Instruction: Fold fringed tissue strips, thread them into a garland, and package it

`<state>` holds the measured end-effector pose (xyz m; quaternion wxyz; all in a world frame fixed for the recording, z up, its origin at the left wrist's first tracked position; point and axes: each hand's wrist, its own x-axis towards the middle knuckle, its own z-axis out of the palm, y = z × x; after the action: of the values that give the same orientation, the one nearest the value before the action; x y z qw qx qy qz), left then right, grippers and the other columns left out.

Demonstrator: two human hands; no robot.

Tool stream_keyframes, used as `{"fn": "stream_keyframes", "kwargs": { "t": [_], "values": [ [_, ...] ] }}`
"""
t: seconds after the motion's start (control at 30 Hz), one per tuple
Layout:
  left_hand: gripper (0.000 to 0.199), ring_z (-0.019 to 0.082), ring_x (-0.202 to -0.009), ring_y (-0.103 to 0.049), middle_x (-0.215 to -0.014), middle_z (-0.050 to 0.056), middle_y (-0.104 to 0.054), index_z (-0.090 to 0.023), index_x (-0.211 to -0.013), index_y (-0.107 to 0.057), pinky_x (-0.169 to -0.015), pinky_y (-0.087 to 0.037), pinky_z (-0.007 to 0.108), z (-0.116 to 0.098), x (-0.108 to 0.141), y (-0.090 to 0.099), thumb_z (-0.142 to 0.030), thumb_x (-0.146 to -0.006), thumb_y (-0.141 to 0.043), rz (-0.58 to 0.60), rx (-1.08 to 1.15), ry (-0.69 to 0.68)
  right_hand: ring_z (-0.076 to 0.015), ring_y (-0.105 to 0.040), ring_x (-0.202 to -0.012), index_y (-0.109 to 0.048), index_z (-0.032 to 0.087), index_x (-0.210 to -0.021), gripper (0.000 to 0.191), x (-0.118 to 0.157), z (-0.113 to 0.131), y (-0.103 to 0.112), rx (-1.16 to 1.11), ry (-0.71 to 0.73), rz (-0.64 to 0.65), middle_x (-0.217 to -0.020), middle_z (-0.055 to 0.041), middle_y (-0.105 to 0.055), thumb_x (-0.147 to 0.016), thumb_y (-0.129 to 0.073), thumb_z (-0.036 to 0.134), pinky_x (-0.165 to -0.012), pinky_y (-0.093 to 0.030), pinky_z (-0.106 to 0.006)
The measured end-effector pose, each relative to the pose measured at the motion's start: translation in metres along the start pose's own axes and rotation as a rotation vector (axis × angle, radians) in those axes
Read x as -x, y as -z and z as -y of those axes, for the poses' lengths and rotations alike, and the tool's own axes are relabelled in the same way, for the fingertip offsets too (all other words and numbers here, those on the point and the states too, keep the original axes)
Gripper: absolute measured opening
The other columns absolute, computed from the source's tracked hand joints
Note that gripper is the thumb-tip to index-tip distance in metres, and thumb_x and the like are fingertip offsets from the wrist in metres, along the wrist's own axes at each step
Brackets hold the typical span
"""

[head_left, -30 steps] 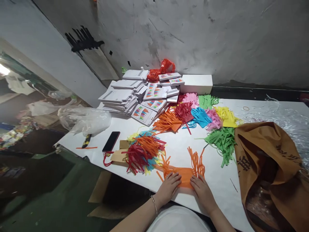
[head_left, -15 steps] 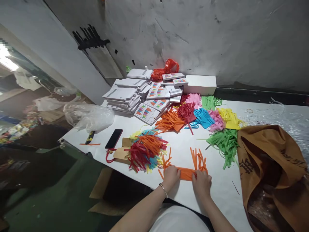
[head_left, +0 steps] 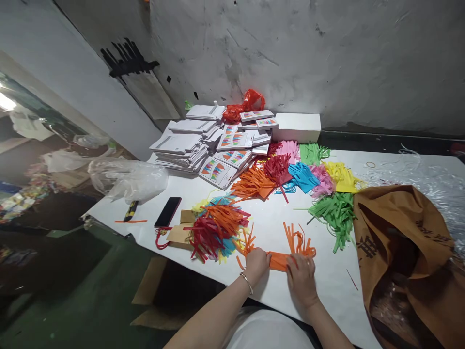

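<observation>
White-covered table against a grey, scuffed wall, with a fringed orange sheet held at its near edge.
Clock directions are taken from the sheet, a flat, thin band with loose strips at both ends. The left hand is curled around its left part; the right hand grips its right part with bent fingers. At 10 o'clock lie mixed tassels, paper-like and narrow-stripped, and a smooth, dark phone; at 11, flat stacked packets; at 12, a white oblong box; at 2, green tassels; at 3, a creased brown bag. Bare surface extends toward 12 before the orange tassels; the table edge runs close by at 6.
</observation>
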<state>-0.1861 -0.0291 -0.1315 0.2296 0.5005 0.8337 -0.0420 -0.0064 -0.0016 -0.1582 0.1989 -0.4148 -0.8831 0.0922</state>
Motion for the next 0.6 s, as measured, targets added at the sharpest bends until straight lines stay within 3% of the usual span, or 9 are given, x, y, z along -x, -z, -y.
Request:
{"fn": "stream_keyframes", "kwargs": {
  "t": [0.1, 0.2, 0.27, 0.37, 0.47, 0.6],
  "values": [
    [0.044, 0.027, -0.082, -0.068, -0.083, 0.016, -0.070, -0.009, -0.088, -0.073, -0.068, -0.047, 0.033, 0.001, -0.001, 0.001, -0.040, -0.095, -0.043, -0.027, 0.004, -0.041, -0.0225, -0.058, -0.101, -0.065, 0.025, -0.095, 0.020, 0.005, 0.004, -0.003, -0.082, 0.178, 0.026, -0.097, -0.0034, -0.068, -0.090, -0.048, 0.016, -0.107, -0.027, -0.046],
    [0.037, 0.027, -0.084, -0.066, -0.085, 0.014, -0.068, -0.010, -0.087, -0.071, -0.074, -0.047, 0.036, 0.005, 0.007, 0.004, -0.036, -0.094, -0.046, -0.081, 0.019, -0.109, -0.0216, -0.060, -0.087, -0.064, 0.023, -0.086, 0.024, 0.004, 0.005, -0.010, -0.104, 0.187, -0.002, -0.085, -0.0027, -0.067, -0.089, -0.045, 0.008, -0.102, -0.031, -0.047],
    [0.029, 0.028, -0.101, -0.060, -0.106, 0.014, -0.066, -0.013, -0.102, -0.068, -0.088, -0.044, 0.040, 0.009, 0.017, 0.005, -0.034, -0.092, -0.051, -0.139, 0.028, -0.183, -0.0214, -0.059, -0.082, -0.062, 0.021, -0.078, 0.025, 0.002, 0.005, -0.013, -0.114, 0.164, -0.020, -0.078, -0.0026, -0.064, -0.088, -0.044, 0.006, -0.099, -0.033, -0.048],
    [0.033, 0.029, -0.125, -0.044, -0.133, 0.011, -0.054, -0.021, -0.120, -0.059, -0.107, -0.027, 0.046, 0.015, 0.033, -0.004, -0.031, -0.089, -0.059, -0.224, 0.063, -0.419, -0.0223, -0.059, -0.083, -0.060, 0.021, -0.077, 0.023, -0.001, 0.008, -0.011, -0.141, 0.141, -0.016, -0.078, -0.0033, -0.063, -0.088, -0.045, 0.008, -0.097, -0.034, -0.048],
    [0.016, 0.025, -0.114, -0.049, -0.114, 0.006, -0.063, -0.023, -0.105, -0.064, -0.105, -0.026, 0.046, 0.020, 0.037, -0.020, -0.020, -0.091, -0.056, -0.257, 0.106, -0.605, -0.0217, -0.060, -0.090, -0.061, 0.022, -0.089, 0.019, 0.000, 0.013, -0.007, -0.180, 0.173, 0.013, -0.088, -0.0028, -0.065, -0.089, -0.046, 0.010, -0.101, -0.031, -0.046],
    [0.009, 0.022, -0.097, -0.054, -0.093, 0.003, -0.065, -0.022, -0.092, -0.066, -0.096, -0.034, 0.042, 0.025, 0.033, -0.031, -0.019, -0.091, -0.058, -0.270, 0.142, -0.583, -0.0208, -0.060, -0.093, -0.062, 0.024, -0.094, 0.023, 0.001, 0.010, -0.005, -0.198, 0.201, 0.020, -0.092, -0.0017, -0.067, -0.091, -0.044, 0.010, -0.102, -0.030, -0.045]
  ]
}}
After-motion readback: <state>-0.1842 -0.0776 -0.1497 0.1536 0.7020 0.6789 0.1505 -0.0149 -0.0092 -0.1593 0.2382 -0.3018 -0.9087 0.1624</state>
